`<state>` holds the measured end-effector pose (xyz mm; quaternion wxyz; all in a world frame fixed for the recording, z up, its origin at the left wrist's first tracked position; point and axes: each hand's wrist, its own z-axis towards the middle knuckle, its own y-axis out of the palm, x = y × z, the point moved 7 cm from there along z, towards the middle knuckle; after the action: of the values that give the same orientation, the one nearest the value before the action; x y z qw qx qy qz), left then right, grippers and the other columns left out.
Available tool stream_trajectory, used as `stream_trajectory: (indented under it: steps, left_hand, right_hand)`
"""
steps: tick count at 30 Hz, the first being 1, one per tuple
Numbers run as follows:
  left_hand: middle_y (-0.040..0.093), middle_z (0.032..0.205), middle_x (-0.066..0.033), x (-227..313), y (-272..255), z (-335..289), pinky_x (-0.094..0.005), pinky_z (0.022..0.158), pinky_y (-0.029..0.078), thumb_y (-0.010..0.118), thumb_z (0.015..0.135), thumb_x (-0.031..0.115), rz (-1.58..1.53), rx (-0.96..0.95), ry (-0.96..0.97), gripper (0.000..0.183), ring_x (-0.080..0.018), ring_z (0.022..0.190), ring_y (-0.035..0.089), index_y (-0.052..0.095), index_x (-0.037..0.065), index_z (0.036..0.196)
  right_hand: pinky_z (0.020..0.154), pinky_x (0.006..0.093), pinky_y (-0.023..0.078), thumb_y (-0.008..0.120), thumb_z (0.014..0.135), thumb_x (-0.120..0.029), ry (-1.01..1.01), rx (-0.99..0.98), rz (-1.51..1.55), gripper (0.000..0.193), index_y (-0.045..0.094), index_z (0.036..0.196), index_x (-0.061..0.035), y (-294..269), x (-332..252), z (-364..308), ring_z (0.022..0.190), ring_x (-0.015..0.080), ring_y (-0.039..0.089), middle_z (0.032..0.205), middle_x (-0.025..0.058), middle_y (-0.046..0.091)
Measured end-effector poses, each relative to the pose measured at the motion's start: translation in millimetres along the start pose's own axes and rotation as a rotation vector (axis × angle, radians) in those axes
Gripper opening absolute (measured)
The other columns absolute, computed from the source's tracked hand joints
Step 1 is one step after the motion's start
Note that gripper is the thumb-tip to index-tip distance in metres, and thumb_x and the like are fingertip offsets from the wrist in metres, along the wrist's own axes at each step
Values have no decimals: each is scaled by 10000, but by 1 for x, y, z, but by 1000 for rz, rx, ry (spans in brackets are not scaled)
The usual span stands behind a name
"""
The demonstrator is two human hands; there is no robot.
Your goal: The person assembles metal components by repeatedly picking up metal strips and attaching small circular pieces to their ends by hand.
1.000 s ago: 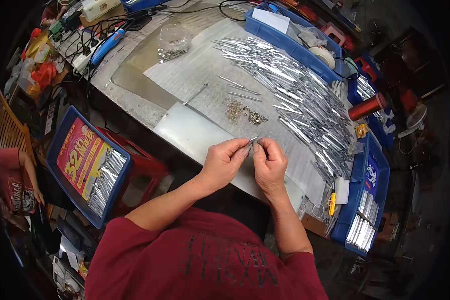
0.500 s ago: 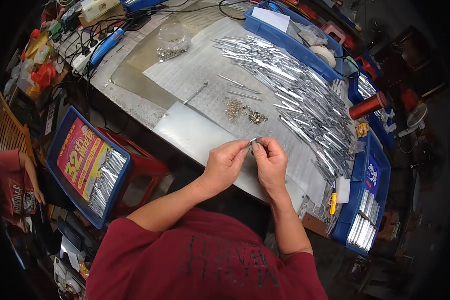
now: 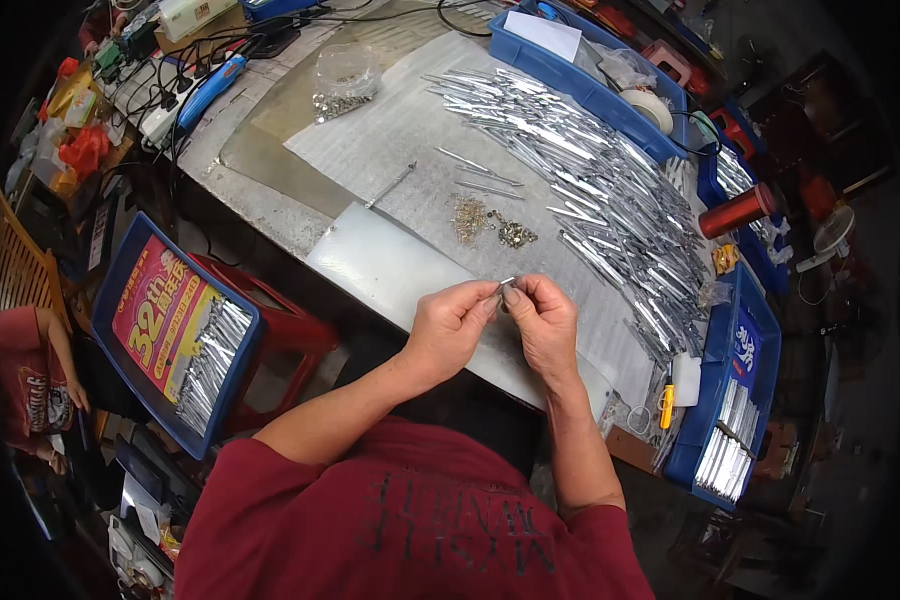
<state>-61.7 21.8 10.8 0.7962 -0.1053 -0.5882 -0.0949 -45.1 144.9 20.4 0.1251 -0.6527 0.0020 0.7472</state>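
A: In the head view, how many hands are at work?
B: Two. The left hand (image 3: pixel 444 328) and right hand (image 3: pixel 544 325) are both curled nearly closed, their thumbs and forefingers pinching one slim metal piece (image 3: pixel 508 281) between them, above a white board (image 3: pixel 390 262).

A: What else can be counted?
B: Just beyond the fingers, two small heaps: gold-coloured bits (image 3: pixel 468 220) and darker brassy bits (image 3: pixel 516 234). Farther beyond lie at least two loose silver rods (image 3: pixel 485 170). One clear bag (image 3: pixel 347 75) of metal parts stands beyond and left of the hands; one yellow-handled tool (image 3: pixel 666 405) lies to their right. The great rod pile (image 3: pixel 595 180), beyond and right, defies counting. One blue bin (image 3: pixel 254 332) stands left of the hands, another bin (image 3: pixel 692 430) right.

A: Any writing?
B: Bold print on the pink-and-yellow sheet (image 3: pixel 160 315) in the left bin, pale print on a blue sheet (image 3: pixel 745 345) in the right one, and upside-down lettering on the maroon shirt (image 3: pixel 410 510).

A: And what is obscured?
B: Fingertips cover most of the metal piece, so its full shape cannot be told. Another person (image 3: pixel 30 380), far left, is only partly visible.
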Motion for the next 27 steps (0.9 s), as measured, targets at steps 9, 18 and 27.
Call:
stream_trajectory:
  steps: [9,18,27]
  left_hand:
    - [562,739,-3,-12,3,1,-157,530,366,494,857,79,-232,-63,-174,181,-25,610,447,553,-25,993]
    - [601,733,-65,-20,2,0,-225,601,457,495,837,63,-198,-24,-171,174,-87,656,553,564,-37,962]
    - [566,735,-10,-19,3,1,-174,567,399,493,857,77,-237,-27,-191,172,-41,629,468,555,-28,978]
  right_hand:
    - [573,203,397,527,844,-148,62,2,22,169,563,847,17,-1,8,1,640,64,479,684,16,553]
    - [493,218,368,540,836,-170,5,70,-235,192,568,782,12,-5,3,6,558,53,432,591,7,515]
    - [495,221,370,556,822,-158,-32,82,-308,181,560,780,18,-1,-4,4,561,54,430,597,9,512]
